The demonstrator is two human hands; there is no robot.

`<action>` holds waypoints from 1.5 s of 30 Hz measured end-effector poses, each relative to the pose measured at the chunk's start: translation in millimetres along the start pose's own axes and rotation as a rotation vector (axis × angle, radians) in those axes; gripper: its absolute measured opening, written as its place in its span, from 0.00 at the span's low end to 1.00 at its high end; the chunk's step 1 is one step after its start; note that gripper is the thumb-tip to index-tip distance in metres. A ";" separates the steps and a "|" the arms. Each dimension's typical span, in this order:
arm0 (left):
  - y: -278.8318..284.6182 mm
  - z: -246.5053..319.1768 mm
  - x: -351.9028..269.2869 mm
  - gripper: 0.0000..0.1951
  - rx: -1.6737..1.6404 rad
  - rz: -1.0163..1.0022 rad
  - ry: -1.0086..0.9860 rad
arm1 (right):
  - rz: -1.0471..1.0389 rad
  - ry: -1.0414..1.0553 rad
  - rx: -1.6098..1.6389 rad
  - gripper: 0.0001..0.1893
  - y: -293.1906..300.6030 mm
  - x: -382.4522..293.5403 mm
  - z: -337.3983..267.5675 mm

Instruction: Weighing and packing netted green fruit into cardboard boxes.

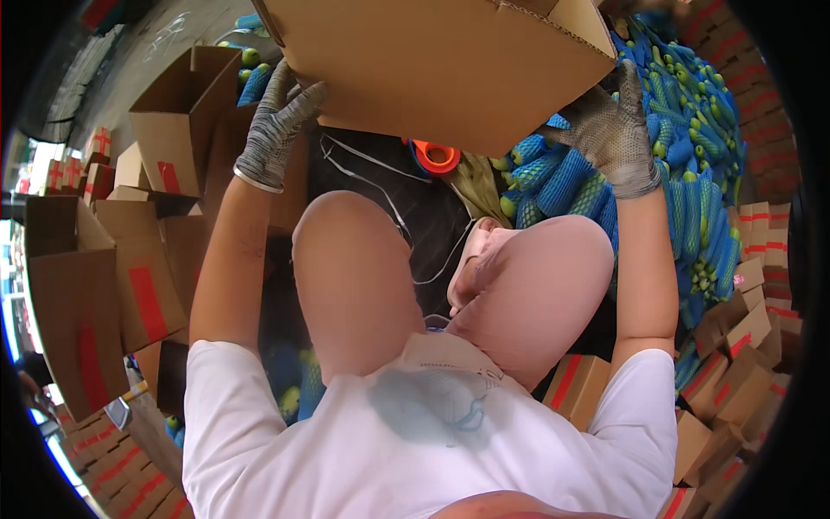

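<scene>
An open cardboard box (441, 65) is held up in front of me at the top of the view, between both gloved hands. My left hand (279, 126), in a grey knit glove, grips its left lower corner with the thumb on the near face. At the right lower corner, my right hand (613, 133) in a similar glove holds the box, some fingers hidden behind it. Below the box lie an orange tape roll (436, 157) and a loose white strap (376, 159) on a dark surface. Green elongated produce in blue foam net sleeves (561, 181) is heaped beside my right hand.
Open cardboard boxes with red tape (104, 285) stand at my left. The heap of sleeved produce (687, 117) spreads along the right. More taped boxes (726, 383) lie at the lower right, and stacked cartons (123, 473) stand at the lower left.
</scene>
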State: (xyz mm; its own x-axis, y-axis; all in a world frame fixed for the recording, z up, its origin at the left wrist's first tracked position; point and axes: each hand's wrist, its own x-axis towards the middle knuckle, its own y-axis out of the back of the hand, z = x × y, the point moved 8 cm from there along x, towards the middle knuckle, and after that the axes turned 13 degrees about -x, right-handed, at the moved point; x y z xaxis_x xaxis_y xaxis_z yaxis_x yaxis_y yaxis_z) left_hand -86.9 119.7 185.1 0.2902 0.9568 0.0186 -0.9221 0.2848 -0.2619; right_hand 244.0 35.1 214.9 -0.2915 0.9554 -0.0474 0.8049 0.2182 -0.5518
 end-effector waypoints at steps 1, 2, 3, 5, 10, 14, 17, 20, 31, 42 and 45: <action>2.1 -11.8 15.7 0.32 -0.062 0.010 -0.043 | 0.267 -0.008 -0.013 0.38 17.2 15.5 5.6; 8.3 -23.2 32.7 0.32 -0.124 0.023 -0.085 | 0.275 -0.017 -0.014 0.38 20.3 35.9 10.5; 17.0 -39.7 53.5 0.32 -0.135 0.025 -0.076 | 0.281 -0.028 -0.092 0.37 27.7 58.8 13.2; 45.6 -70.2 98.2 0.31 -0.250 0.112 -0.083 | 0.282 -0.052 -0.246 0.36 45.5 108.9 22.4; 144.9 -152.8 200.1 0.19 -0.390 0.285 -0.109 | 0.257 0.034 -0.351 0.40 101.8 245.2 79.6; 217.6 -210.9 235.7 0.23 -0.326 0.454 -0.047 | -0.160 0.091 0.029 0.35 97.2 317.8 145.9; 224.1 -228.0 243.2 0.23 -0.232 0.500 -0.010 | 0.452 -0.026 -0.289 0.31 181.4 311.1 188.2; 226.6 -240.9 239.0 0.20 -0.317 0.554 -0.003 | 0.476 -0.380 -1.157 0.24 237.1 248.6 271.5; 303.8 -320.4 189.3 0.18 -0.171 0.870 0.017 | -0.408 -0.894 -2.158 0.26 171.4 217.2 238.2; 264.5 -372.6 206.5 0.27 -0.420 0.661 0.386 | 0.771 -0.569 -1.547 0.25 359.5 322.5 110.0; 269.5 -369.7 202.3 0.28 -0.374 0.628 0.394 | 0.644 -0.568 -1.770 0.26 384.1 378.6 149.5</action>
State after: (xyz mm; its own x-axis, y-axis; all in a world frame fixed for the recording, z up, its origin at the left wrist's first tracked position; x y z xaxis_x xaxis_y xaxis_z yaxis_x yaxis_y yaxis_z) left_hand -182.2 368.2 -238.5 -0.1176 0.8205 -0.5594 -0.8169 -0.4002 -0.4153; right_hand 365.5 450.9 -139.4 0.3920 0.8756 -0.2822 0.2617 0.1880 0.9467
